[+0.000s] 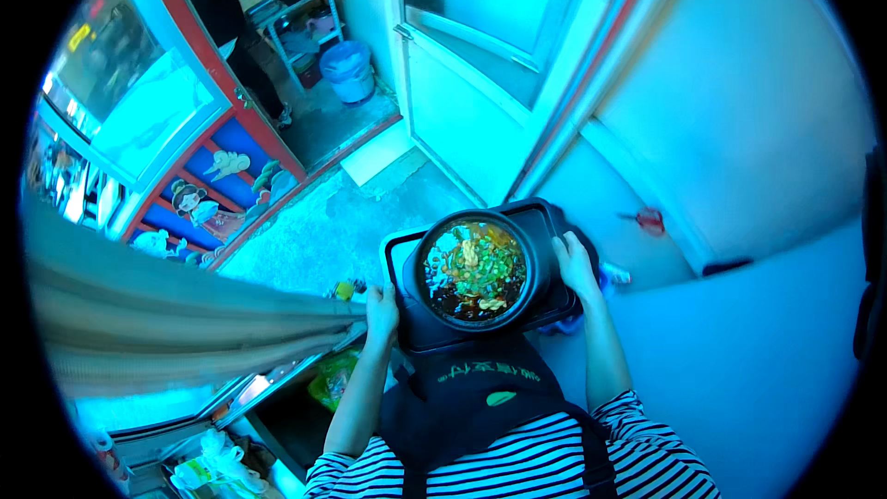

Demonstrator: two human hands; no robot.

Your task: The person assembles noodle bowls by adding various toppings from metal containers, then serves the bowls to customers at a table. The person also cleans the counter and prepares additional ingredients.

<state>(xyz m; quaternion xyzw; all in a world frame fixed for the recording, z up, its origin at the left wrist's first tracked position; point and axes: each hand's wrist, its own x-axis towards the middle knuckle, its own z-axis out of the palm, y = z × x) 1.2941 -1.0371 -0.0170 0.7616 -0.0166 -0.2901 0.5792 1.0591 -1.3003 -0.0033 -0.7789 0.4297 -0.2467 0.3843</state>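
Observation:
A black tray (pixel 429 334) is held level in front of my dark apron, one hand at each side. On it stands a round dark bowl (pixel 532 270) of dark broth, topped with chopped green onion (pixel 478 267) and pale pieces. My left hand (pixel 382 312) grips the tray's left edge, its fingers partly hidden by the rim. At the right edge, my right hand (pixel 575 267) holds the tray with the fingers over its rim, close to the bowl.
A red-framed doorway (pixel 277 145) stands ahead, with a person in dark clothes (pixel 229 14), a shelf rack (pixel 301 28) and a lined bin (pixel 348 73) beyond. A white door (pixel 471 97) stands open. Striped fabric (pixel 194 333) hangs at left; red-handled scissors (pixel 650 222) are at right.

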